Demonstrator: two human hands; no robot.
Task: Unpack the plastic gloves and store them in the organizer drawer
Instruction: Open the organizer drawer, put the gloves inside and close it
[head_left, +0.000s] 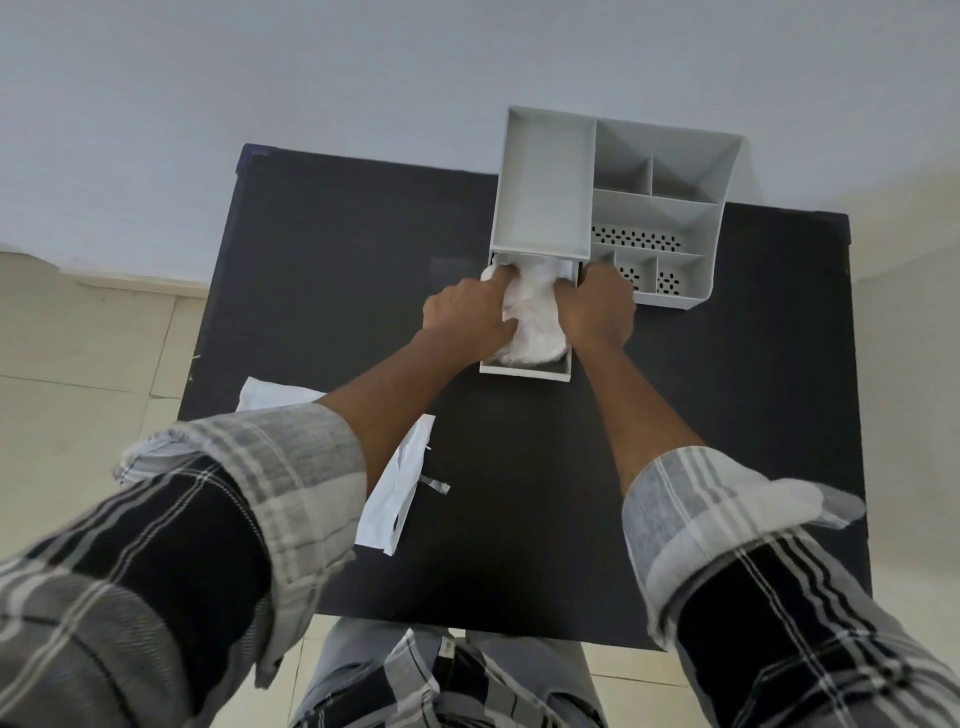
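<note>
while the plastic gloves (535, 332) lie bunched in the pulled-out drawer (524, 368), long axis toward the organizer (613, 202), the left hand (467, 317) and right hand (597, 306) grip them from either side, equally near.

Counts: 1 tabletop (675, 415), dark. 1 organizer (545, 208) at the far edge, right of centre: 1 large open bin on top, 6 smaller compartments beside it, 3 of those with perforated floors. 1 drawer (524, 368), pulled out toward the near edge. 1 wad of gloves (535, 322) in the drawer; single gloves can't be counted. 1 wrapper (395, 499), white, torn open, near the left edge. 2 hands: left hand (467, 317), right hand (597, 306), both on the wad.
</note>
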